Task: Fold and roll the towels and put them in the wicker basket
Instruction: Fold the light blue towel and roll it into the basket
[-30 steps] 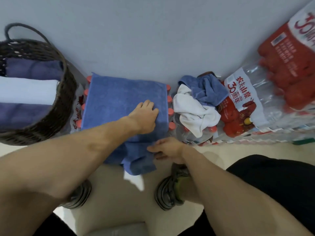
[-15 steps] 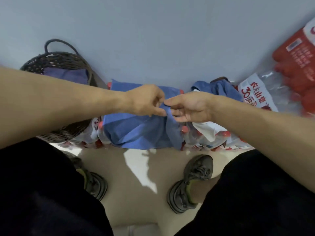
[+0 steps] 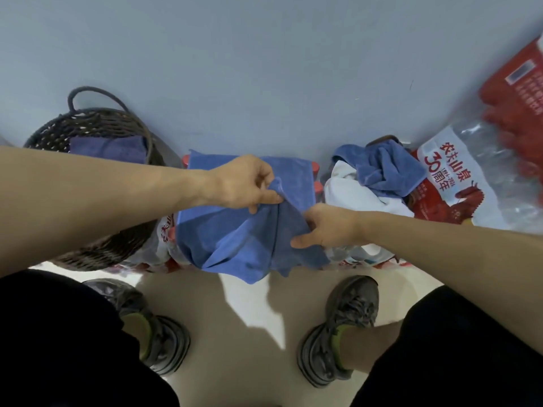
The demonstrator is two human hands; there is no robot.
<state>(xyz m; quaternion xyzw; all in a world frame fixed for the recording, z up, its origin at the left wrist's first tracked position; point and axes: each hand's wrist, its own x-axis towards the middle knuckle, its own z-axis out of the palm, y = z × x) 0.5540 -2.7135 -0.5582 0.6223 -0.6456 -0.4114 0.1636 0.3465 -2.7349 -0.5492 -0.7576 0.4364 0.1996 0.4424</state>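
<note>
Pale floor runs from the person's shoes to a blue-grey wall, with shrink-wrapped bottle packs (image 3: 458,183) along its foot serving as the surface. On the pack nearest the feet the blue towel (image 3: 235,239) lies half-folded, its near edge hanging over the front; the left hand (image 3: 245,185) pinches a raised fold and the right hand (image 3: 329,227) closes on the right edge. Farther back, the wicker basket (image 3: 97,124) at left already holds a rolled towel, while a blue-and-white heap (image 3: 373,177) waits, so I judge the task partway done.
</note>
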